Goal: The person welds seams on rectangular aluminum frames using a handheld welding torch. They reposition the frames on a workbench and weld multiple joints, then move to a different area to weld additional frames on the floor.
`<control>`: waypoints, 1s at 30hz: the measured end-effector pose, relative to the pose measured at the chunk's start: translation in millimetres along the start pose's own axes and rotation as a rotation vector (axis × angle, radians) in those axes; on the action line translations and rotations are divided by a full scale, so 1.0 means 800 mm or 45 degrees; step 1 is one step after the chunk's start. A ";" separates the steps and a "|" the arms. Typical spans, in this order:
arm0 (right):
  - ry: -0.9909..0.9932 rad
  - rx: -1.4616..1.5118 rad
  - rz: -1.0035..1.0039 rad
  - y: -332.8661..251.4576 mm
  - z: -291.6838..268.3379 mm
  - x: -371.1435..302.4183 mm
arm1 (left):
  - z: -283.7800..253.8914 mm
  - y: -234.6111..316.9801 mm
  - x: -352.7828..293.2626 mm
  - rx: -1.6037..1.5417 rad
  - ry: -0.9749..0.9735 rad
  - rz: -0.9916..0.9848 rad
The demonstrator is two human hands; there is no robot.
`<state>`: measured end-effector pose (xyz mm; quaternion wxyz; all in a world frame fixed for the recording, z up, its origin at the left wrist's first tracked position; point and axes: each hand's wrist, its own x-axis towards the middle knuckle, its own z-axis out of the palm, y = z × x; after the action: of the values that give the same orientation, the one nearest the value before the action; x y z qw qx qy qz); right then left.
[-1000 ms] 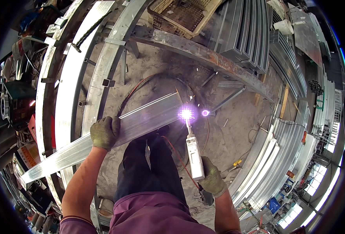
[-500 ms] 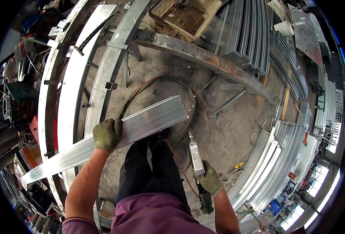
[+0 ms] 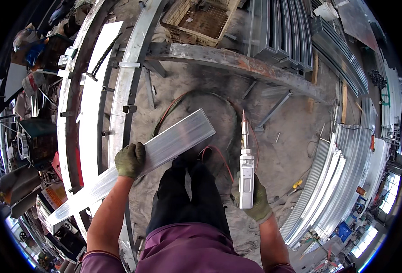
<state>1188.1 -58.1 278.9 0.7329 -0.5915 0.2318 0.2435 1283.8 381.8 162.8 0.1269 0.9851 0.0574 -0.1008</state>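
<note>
My left hand (image 3: pixel 130 160), in a green work glove, is closed around a long silver metal rectangular tube (image 3: pixel 178 136). Its near-left part rests across the long beams, while the other end reaches out over the floor in front of my legs. My right hand (image 3: pixel 259 202), gloved alike, is wrapped around the grip of a silver handheld welding gun (image 3: pixel 246 177). The gun's narrow copper tip points forward, to the right of the tube's end and apart from it. The gun's body hides part of the right fingers.
Long metal beams (image 3: pixel 123 91) form a rack at left, with a rusty crossbeam (image 3: pixel 237 61) ahead. A plastic crate (image 3: pixel 196 34) sits beyond it. Bundles of metal profiles (image 3: pixel 280 36) lie at far right, more stacks (image 3: pixel 319 182) at right. A red-and-black hose (image 3: pixel 164 111) loops over the floor.
The welding gun has moved away from the tube's end, up and to the right, and now points straight ahead. Sparks near that end are gone. The left hand still grips the tube.
</note>
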 end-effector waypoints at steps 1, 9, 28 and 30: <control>-0.017 0.319 0.077 -0.005 0.002 0.004 | 0.000 -0.002 0.000 -0.006 0.004 0.001; 0.082 0.951 -0.008 -0.067 0.020 0.017 | -0.006 0.009 0.001 -0.021 0.081 0.045; 0.141 -0.980 -0.610 -0.140 0.025 0.039 | -0.020 0.376 -0.143 -1.956 -1.333 0.028; 0.073 -1.042 -0.523 -0.143 0.019 0.055 | -0.009 0.396 -0.165 -2.190 -1.392 -0.188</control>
<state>1294.8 -60.1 340.3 0.4653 -0.8726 0.0145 0.1481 1200.5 67.8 273.6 0.7936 0.3734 0.1052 -0.4687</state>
